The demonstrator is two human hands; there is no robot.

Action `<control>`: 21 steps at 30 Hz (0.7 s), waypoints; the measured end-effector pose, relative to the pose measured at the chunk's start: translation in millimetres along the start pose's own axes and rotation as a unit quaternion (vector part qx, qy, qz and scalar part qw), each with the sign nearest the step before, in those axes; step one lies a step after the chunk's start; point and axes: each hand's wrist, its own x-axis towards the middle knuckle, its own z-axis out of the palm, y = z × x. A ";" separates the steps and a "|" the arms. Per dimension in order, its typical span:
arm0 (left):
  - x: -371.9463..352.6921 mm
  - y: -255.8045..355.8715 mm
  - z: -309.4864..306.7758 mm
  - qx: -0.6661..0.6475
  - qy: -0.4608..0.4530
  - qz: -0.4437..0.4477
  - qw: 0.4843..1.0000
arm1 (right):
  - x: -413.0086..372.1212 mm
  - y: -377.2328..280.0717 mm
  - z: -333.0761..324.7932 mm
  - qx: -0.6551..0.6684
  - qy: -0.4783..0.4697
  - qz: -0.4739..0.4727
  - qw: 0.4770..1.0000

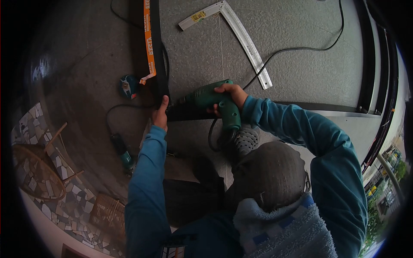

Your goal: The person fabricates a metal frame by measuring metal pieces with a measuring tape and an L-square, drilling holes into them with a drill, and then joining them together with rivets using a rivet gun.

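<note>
My right hand (232, 92) is wrapped round the body and grip of a green corded power drill (206, 95). The drill lies sideways, its chuck pointing left at the corner of a black metal frame (189, 114). At that corner my left hand (161, 115) grips the frame, thumb on top and the other fingers mostly hidden. Orange printed tape (149, 41) runs along the upright bar of the frame, its lower end peeling loose. The drill's bit tip is hard to make out beside my left thumb.
A metal square (243, 36) lies on the grey tiled floor, close to a black cable (297, 49). Left of the frame are a tape measure (128, 86) and a green corded power tool (122, 152). A wicker chair (38, 172) stands lower left. My knee (275, 172) is bent below the drill.
</note>
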 end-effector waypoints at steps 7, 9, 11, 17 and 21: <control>0.0 1.0 0.6 0.027 -0.028 0.029 0.999 | -5.3 -0.8 9.2 -0.011 0.002 -0.016 1.000; -1.4 1.7 -0.7 0.015 -0.043 0.020 0.999 | -6.9 2.4 10.6 -0.020 0.008 -0.027 0.999; -2.5 1.9 2.1 -0.001 -0.023 0.029 0.999 | -7.8 2.4 9.8 -0.068 0.016 -0.045 0.997; -1.9 2.2 2.3 0.002 -0.015 -0.006 1.000 | 0.0 17.2 22.8 -0.119 0.043 -0.073 0.989; 13.2 -17.7 -7.6 0.106 0.043 0.027 0.993 | -1.9 19.1 16.9 -0.099 0.027 -0.059 0.993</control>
